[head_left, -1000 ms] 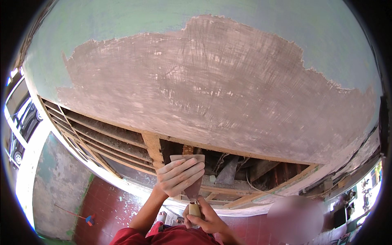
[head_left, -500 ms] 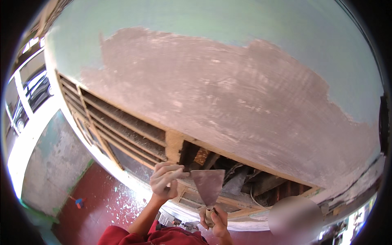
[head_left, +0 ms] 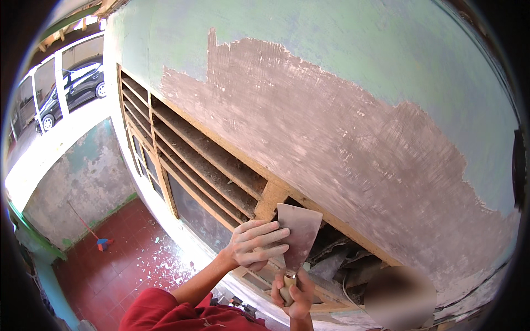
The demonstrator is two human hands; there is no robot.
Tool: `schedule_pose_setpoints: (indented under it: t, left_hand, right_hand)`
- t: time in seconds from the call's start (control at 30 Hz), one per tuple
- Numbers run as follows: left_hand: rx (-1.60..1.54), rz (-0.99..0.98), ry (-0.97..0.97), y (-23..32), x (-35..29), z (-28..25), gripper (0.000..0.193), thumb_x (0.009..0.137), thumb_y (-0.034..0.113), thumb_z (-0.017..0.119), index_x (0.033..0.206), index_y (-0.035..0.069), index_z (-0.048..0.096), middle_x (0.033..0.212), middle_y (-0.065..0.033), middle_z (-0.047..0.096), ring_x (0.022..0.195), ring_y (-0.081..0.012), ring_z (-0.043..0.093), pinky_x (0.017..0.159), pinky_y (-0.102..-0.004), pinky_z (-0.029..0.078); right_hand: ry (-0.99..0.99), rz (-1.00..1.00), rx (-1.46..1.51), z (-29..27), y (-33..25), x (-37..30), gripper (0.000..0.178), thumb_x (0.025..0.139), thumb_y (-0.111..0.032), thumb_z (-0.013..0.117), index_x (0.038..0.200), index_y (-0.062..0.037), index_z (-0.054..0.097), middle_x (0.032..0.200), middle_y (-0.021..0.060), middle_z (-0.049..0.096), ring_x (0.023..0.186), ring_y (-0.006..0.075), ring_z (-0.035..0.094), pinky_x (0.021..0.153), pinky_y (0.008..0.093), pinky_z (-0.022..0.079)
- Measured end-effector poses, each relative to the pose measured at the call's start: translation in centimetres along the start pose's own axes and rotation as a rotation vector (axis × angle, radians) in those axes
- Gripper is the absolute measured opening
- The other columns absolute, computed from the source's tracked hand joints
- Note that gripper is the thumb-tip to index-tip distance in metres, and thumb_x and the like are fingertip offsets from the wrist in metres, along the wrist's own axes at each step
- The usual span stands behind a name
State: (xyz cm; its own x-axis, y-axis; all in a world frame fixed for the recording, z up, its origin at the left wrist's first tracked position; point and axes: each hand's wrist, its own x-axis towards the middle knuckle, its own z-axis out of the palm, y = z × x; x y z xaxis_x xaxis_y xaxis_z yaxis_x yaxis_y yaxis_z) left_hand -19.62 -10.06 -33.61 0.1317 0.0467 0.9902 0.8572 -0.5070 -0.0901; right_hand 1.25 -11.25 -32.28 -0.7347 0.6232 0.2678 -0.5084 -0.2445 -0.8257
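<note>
My right hand (head_left: 301, 295) is wrapped round the light handle of a wide paint scraper (head_left: 300, 231), whose blade points upward. Beside the blade's left edge is my left hand (head_left: 258, 244), its dusty fingers stretched out toward the metal and seeming to touch it; its thumb is hidden. Beyond both hands rises a wall with a large bare, greyish-pink patch (head_left: 331, 132) streaked by scrape marks. Pale green paint (head_left: 359, 55) surrounds the patch with a ragged edge.
Wooden louvres (head_left: 204, 154) run below the wall at left. A dark opening (head_left: 337, 254) with debris lies behind the scraper. Paint flakes (head_left: 165, 265) litter the red tiled floor (head_left: 105, 287), where a broom (head_left: 102, 244) with a blue-red head stands. Outside is a black car (head_left: 77, 88).
The view has turned, so the wall and louvres sit further right. My left hand has moved up to the blade and its fingers have straightened. The scraper is higher and tilts right.
</note>
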Motion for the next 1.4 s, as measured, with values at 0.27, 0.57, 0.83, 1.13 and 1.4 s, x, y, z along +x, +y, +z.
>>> schedule_pose_setpoints:
  t: [0.27, 0.57, 0.83, 1.13, 1.4]
  left_hand:
    - [0.137, 0.105, -0.059, -2.0, 9.7, 0.5, 0.032, 0.082, 0.016, 0.071, 0.114, 0.014, 0.073, 0.123, -0.0066, 0.073, 0.12, -0.0251, 0.066, 0.101, -0.0357, 0.051]
    - [0.153, 0.147, 0.105, -3.1, 20.1, 3.6, 0.032, 0.079, 0.006, 0.071, 0.111, 0.002, 0.074, 0.118, -0.0084, 0.072, 0.116, -0.0272, 0.068, 0.102, -0.0419, 0.055]
    - [0.14, 0.236, 0.255, -5.2, 22.2, 4.8, 0.03, 0.076, 0.003, 0.074, 0.106, 0.004, 0.075, 0.114, -0.0065, 0.073, 0.112, -0.0244, 0.07, 0.097, -0.0383, 0.059]
    - [0.099, 0.265, 0.276, -5.5, 23.0, 4.6, 0.031, 0.073, 0.0, 0.076, 0.105, 0.001, 0.075, 0.111, -0.0092, 0.074, 0.11, -0.0267, 0.071, 0.096, -0.0399, 0.059]
    - [0.112, 0.272, 0.291, -5.1, 23.1, 4.6, 0.028, 0.075, -0.002, 0.076, 0.103, -0.003, 0.075, 0.108, -0.0124, 0.075, 0.108, -0.0286, 0.072, 0.096, -0.0414, 0.059]
  right_hand:
    - [-0.091, -0.149, -0.091, 4.5, -4.9, 5.0, 0.065, 0.101, -0.028, 0.06, 0.143, 0.0053, 0.024, 0.094, 0.019, 0.052, 0.041, 0.0128, 0.044, 0.034, 0.0243, 0.032]
    - [-0.087, -0.257, -0.143, 7.5, -9.2, 9.2, 0.053, 0.105, -0.017, 0.043, 0.147, 0.0013, 0.017, 0.092, 0.0196, 0.051, 0.037, 0.012, 0.043, 0.028, 0.0226, 0.031]
    - [-0.186, -0.218, -0.05, 8.8, -11.0, 9.9, 0.055, 0.104, -0.016, 0.042, 0.149, 0.0004, 0.015, 0.094, 0.021, 0.053, 0.037, 0.0123, 0.045, 0.029, 0.0227, 0.033]
    - [-0.226, -0.254, -0.014, 9.2, -11.1, 10.5, 0.05, 0.104, -0.016, 0.04, 0.145, 0.0042, 0.018, 0.092, 0.0195, 0.055, 0.036, 0.0113, 0.045, 0.032, 0.0221, 0.036]
    - [-0.236, -0.234, 0.031, 9.4, -11.1, 10.2, 0.052, 0.104, -0.013, 0.039, 0.147, 0.0041, 0.015, 0.092, 0.0195, 0.055, 0.035, 0.0104, 0.044, 0.031, 0.0216, 0.036]
